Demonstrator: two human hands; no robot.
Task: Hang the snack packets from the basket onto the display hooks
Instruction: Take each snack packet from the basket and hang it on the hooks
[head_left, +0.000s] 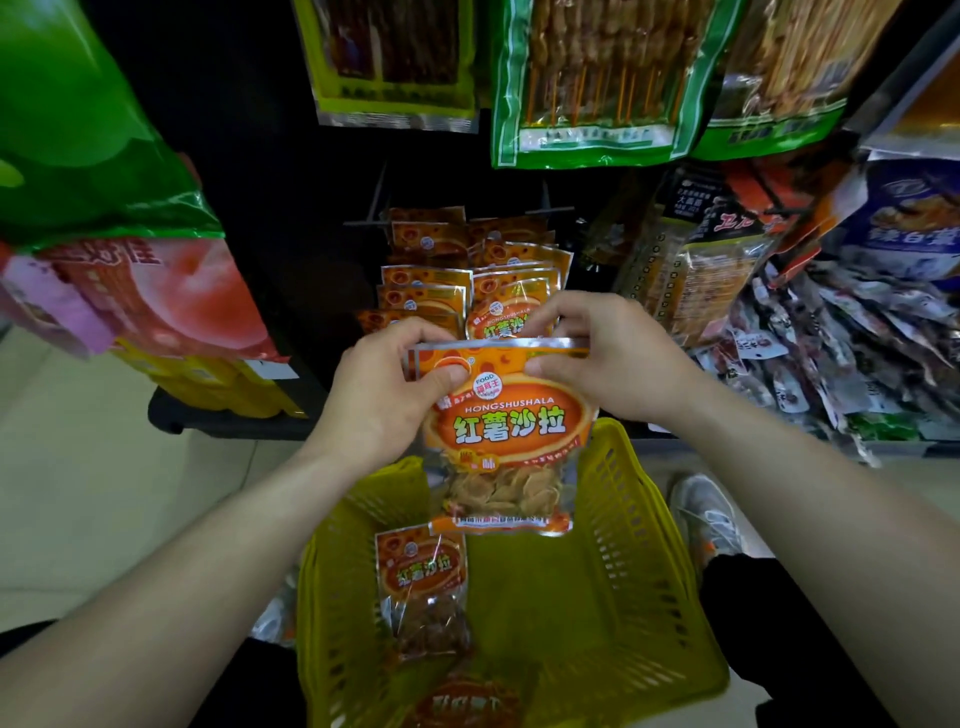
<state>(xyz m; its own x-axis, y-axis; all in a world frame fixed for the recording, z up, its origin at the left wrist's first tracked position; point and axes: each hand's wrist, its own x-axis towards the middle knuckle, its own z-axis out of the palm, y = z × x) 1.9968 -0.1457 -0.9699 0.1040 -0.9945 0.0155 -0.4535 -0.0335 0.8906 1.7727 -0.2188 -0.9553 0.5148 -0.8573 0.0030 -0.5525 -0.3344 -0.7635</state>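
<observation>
Thumb and curled fingers of left hand (387, 384), above the far rim of the yellow-green perforated plastic basket (337, 597), pinching the top left corner of an orange foil-and-clear-plastic snack packet (506, 431). Down inside the basket, flat on its floor, a second orange packet (421, 587); just beyond the far rim, rows of matching hung packets (467, 275). Held packet upright over the basket's far end, silver sealed strip uppermost, pale chips visible through the clear lower window. Right hand (608, 358) nipping the top right corner likewise, thumb in front, fingers behind. Probably light, thin and crinkly, film likely slick, chips brittle: best taken by the stiffer sealed top strip, never squeezed at the belly, and held taut between both corners for threading onto a hook.
</observation>
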